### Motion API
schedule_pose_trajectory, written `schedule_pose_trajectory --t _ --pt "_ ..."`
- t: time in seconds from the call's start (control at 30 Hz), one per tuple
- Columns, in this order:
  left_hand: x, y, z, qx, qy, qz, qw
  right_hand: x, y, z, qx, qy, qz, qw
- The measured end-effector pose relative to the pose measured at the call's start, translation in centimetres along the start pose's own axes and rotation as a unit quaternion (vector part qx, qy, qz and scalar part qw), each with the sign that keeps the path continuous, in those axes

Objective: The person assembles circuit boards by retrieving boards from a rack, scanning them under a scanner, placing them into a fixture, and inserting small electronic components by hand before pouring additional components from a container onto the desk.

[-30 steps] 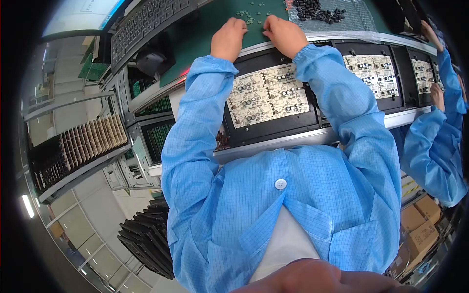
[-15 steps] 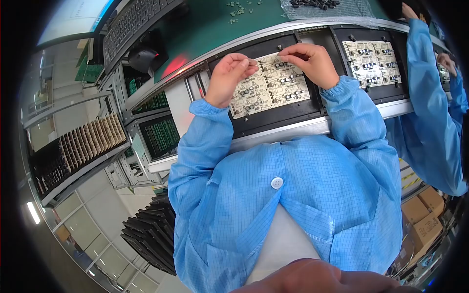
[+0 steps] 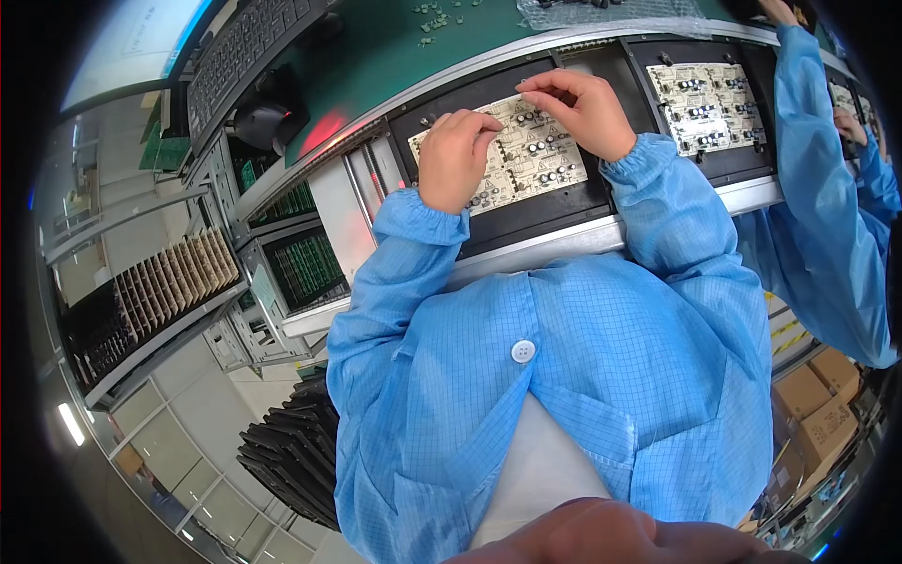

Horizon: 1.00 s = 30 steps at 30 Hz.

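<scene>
A pale circuit board [image 3: 537,160] dotted with small black and silver parts lies in a black tray [image 3: 564,207] before me. Over its left part is my left hand [image 3: 455,158], thumb and fingertips pinched together. At the board's upper edge my right hand [image 3: 584,111] has its thumb and index finger pinched too. Whatever either hand holds is too small or hidden to make out. Small green parts [image 3: 434,21] lie scattered on the green work surface [image 3: 385,56] beyond the tray.
A second board [image 3: 707,108] sits in its tray on the right, near a co-worker's blue sleeve [image 3: 813,169]. Bubble wrap [image 3: 620,17] with black parts lies at the top. Keyboard [image 3: 240,66] and mouse [image 3: 263,120] are upper left; racked boards [image 3: 178,277] stand at left.
Both my hands have come back from the green parts to above the board. Over the last half second the left hand turned palm-down over the board's left part. The co-worker's arm moved too.
</scene>
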State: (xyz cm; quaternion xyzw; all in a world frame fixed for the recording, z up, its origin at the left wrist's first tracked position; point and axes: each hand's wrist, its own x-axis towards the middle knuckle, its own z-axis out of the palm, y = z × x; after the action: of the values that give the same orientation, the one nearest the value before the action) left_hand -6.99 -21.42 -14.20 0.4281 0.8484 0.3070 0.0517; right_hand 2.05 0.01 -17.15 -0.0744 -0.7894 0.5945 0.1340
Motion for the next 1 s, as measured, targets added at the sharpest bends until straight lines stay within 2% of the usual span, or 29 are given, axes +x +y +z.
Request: schedule_pose_trajectory --t 0.27,0.5,0.57,0.6,0.63,0.67,0.7,0.73,0.8,1.0 --pt "-0.4 -0.4 0.4 0.050 0.040 0.118 0.991 0.0 -0.5 0.5 -0.018 0.006 -0.005 1.000" --pt "-0.1 -1.0 0.4 0.034 0.019 0.110 0.993 -0.7 -0.2 1.0 0.002 -0.025 0.021 0.999" --pt "0.0 -1.1 -0.3 -0.054 -0.032 0.019 0.998 -1.7 -1.9 1.1 -0.033 -0.054 0.028 0.998" --pt "-0.1 -1.2 -0.6 -0.053 -0.027 0.016 0.998 -2.2 -2.4 1.3 -0.034 -0.058 0.025 0.997" --pt "-0.2 -1.4 -0.9 -0.149 -0.008 -0.028 0.988 -2.7 -2.7 1.4 -0.113 -0.059 -0.040 0.991" --pt "-0.4 -1.5 -1.1 -0.245 0.009 -0.071 0.967 -3.3 -2.9 1.5 -0.192 -0.058 -0.103 0.974" --pt "-0.8 -2.1 -1.1 -0.328 0.001 -0.097 0.940 -3.8 -3.3 1.9 -0.195 -0.055 -0.100 0.974" --pt "-1.2 -2.5 -1.2 -0.330 0.000 -0.099 0.939 -4.1 -3.3 2.1 -0.195 -0.057 -0.097 0.974" --pt "-1.7 -3.1 -1.6 -0.451 -0.042 -0.173 0.875 -4.4 -3.2 2.6 -0.298 -0.042 -0.201 0.932" --pt "-2.9 -2.6 -2.1 -0.437 -0.061 -0.219 0.870 -4.6 -2.7 3.5 -0.397 -0.051 -0.229 0.887"
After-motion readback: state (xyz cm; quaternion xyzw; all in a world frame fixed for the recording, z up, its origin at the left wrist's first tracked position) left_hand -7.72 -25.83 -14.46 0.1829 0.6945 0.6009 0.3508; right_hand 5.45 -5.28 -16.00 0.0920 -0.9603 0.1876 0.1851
